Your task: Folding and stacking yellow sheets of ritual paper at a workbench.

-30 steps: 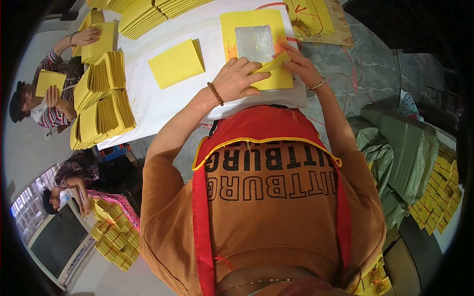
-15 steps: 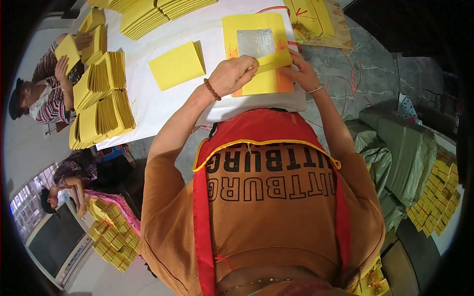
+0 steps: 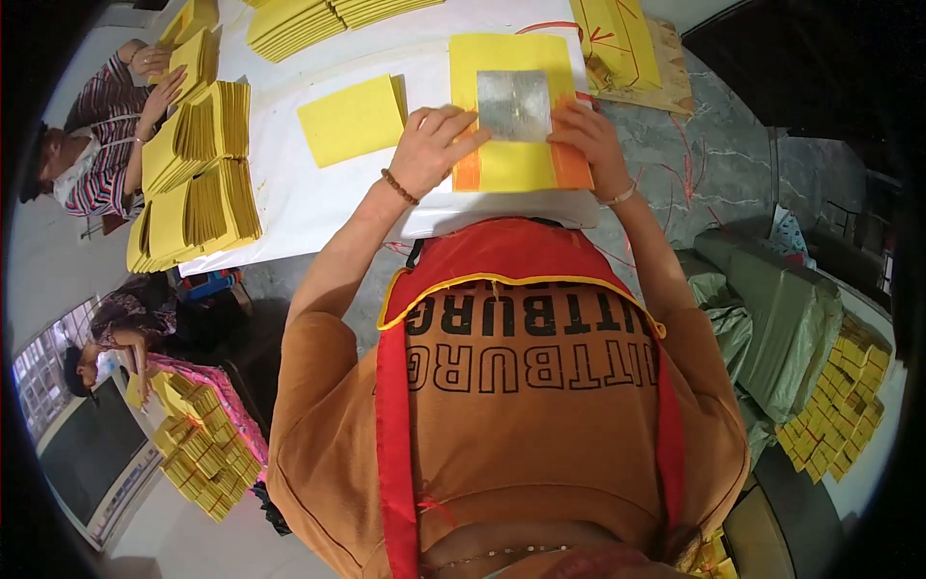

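Note:
Yellow paper (image 3: 511, 169) with a silver foil rectangle in its middle and orange bands down both sides lies flat in front of me. Whether it is one sheet or a pile, I cannot tell. My left hand (image 3: 436, 150) rests on its left edge, fingers stretched out, thumb pointing in toward the foil. On the opposite edge lies my right hand (image 3: 593, 145), its fingers spread flat over the orange band near the foil. Left of my left hand, a folded yellow paper (image 3: 352, 121) lies alone on the white table cover (image 3: 289, 203).
Stacks of folded yellow paper (image 3: 198, 207) line the table's left side, with more bundles (image 3: 289, 31) at the far edge. A co-worker (image 3: 101, 159) handles paper at the left; another person (image 3: 135, 333) sits lower left. A green-covered pile (image 3: 772, 289) stands at the right.
The yellow strip held up between my hands has gone down out of sight, and the foil rectangle shows whole. My hands have moved apart to the paper's two sides.

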`<state>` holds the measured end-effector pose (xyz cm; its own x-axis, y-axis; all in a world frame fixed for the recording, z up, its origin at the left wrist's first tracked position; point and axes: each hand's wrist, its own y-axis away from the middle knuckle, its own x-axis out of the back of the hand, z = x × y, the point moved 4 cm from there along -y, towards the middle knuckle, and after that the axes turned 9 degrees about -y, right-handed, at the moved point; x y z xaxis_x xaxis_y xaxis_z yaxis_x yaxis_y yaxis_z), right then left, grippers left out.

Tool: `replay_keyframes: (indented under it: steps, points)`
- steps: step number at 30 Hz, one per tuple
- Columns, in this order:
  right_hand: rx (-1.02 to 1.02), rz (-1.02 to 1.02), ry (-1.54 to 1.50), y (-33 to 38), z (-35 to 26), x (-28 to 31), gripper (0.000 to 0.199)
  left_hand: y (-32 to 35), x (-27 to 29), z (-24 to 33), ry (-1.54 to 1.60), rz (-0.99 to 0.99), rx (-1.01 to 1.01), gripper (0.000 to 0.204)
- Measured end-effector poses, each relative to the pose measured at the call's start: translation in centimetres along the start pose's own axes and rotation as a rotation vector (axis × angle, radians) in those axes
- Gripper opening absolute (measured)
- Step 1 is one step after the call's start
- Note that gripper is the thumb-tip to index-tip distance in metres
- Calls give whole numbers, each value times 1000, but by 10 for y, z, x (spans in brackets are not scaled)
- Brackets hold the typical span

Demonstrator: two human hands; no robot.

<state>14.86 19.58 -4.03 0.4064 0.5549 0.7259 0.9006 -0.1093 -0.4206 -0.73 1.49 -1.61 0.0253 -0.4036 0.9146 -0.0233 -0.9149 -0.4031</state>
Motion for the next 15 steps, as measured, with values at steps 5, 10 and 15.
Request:
replay_keyframes:
  steps: [5, 10, 15]
  points:
    - [-13, -99, -58, 14, -38, 8, 21, 17, 15, 18, 185, 31, 1, 32]
    - [-285, -63, -230, 15, -18, -4, 24, 17, 0, 2, 465, -87, 524, 20]
    - [-562, 271, -500, -3, -13, -8, 35, 8, -21, -13, 680, -120, 802, 27]
